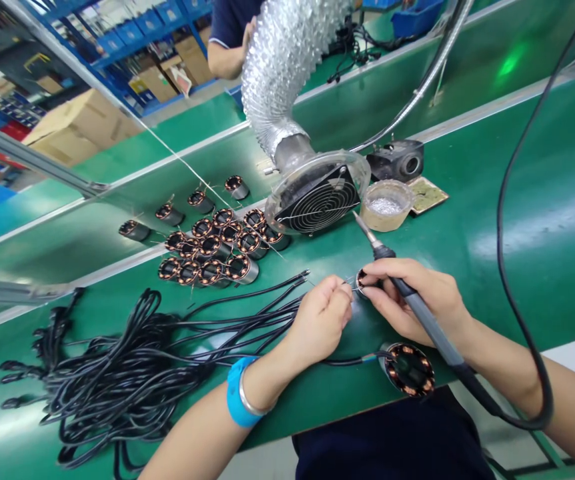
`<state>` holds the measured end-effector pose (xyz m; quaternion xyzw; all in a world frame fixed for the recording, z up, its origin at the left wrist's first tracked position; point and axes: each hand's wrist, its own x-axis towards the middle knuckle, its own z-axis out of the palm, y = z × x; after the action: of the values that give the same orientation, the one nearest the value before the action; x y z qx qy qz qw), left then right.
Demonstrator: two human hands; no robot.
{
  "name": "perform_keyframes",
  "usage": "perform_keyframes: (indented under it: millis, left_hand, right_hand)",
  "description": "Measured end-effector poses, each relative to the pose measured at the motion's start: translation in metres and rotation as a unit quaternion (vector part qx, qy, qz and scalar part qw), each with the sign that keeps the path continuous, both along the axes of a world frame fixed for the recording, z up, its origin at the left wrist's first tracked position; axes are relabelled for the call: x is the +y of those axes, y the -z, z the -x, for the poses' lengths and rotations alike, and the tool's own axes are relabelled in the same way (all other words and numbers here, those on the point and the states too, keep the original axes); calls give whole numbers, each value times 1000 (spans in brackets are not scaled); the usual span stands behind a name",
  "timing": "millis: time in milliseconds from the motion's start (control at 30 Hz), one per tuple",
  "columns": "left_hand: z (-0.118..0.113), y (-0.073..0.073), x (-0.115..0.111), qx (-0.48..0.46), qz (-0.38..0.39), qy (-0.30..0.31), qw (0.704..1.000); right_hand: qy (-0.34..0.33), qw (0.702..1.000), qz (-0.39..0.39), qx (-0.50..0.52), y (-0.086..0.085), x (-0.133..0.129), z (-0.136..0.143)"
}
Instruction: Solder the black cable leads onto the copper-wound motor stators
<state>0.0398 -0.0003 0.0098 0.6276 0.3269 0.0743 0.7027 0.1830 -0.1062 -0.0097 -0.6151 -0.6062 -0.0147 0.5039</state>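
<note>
My left hand (pixel 321 317) is closed in a pinch on a thin wire, just left of a small motor stator (pixel 359 283). Thumb and forefinger of my right hand (pixel 420 297) grip that stator, mostly hidden by the fingers. Across the same hand lies a soldering iron (pixel 425 313), its tip pointing up and away toward a round tub of silvery material (pixel 387 205). Nearer my body lies another stator (pixel 408 370) with copper windings, a black cable running from it to the left under my left wrist.
Several copper-wound stators (pixel 211 247) stand grouped at the back left. A heap of black cables (pixel 117 373) covers the left bench. Behind my hands sits a fume extractor (pixel 320 203) with a silver duct (pixel 287 73). The iron's cord (pixel 501 220) loops at right. A person's arm (pixel 227 60) shows beyond.
</note>
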Motion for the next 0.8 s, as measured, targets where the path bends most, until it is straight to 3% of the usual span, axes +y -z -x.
perform_keyframes:
  millis: [167, 400, 600, 800]
  left_hand:
    - [1, -1, -1, 8, -5, -3, 1000]
    - [3, 1, -2, 6, 2, -11, 1000]
    - [4, 1, -2, 9, 1, -12, 1000]
    - [4, -2, -3, 11, -3, -10, 1000]
  right_hand:
    - [-19, 1000, -7, 16, -11, -6, -3]
    - [10, 999, -5, 50, -38, -30, -12]
    - [53, 989, 2, 138, -30, -43, -11]
    - [38, 993, 21, 111, -32, -39, -8]
